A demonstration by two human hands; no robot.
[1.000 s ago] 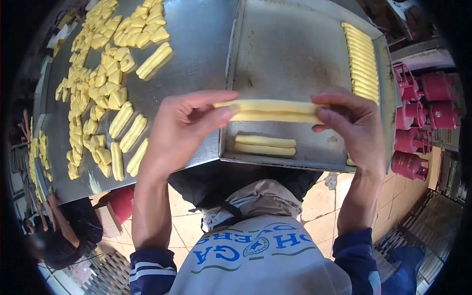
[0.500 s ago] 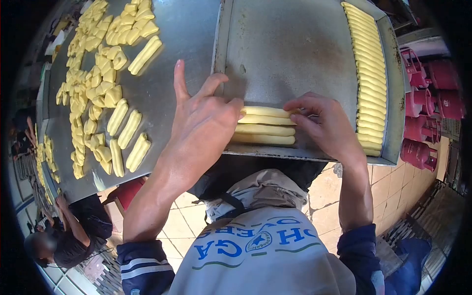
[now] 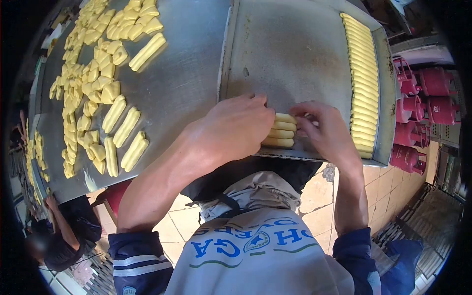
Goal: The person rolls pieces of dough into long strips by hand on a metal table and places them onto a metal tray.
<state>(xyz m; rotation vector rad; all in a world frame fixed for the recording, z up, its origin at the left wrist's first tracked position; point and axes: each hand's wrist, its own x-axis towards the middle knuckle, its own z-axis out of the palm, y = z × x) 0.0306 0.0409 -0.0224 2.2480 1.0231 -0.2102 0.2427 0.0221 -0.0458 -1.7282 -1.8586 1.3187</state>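
Several yellow dough strips (image 3: pixel 279 133) lie side by side at the near edge of a metal tray (image 3: pixel 295 59). My left hand (image 3: pixel 236 125) covers their left part, palm down, with its fingers bent over them. At their right ends is my right hand (image 3: pixel 322 128), its thumb and fingers curled close to the tip of the top strip. A long row of dough strips (image 3: pixel 364 83) runs along the tray's right side. On the metal table (image 3: pixel 182 64) to the left lie more strips (image 3: pixel 127 125) and many small dough pieces (image 3: pixel 101 73).
Pink gas cylinders (image 3: pixel 409 160) stand beyond the tray's right side. At the lower left a person in dark clothes (image 3: pixel 64 236) is beside the table, one arm reaching to its edge. Tiled floor (image 3: pixel 319 196) shows below the tray.
My left hand has moved right and turned flatter, its raised fingers now folded down over the strips. My right hand stays at their right ends. The view has shifted slightly.
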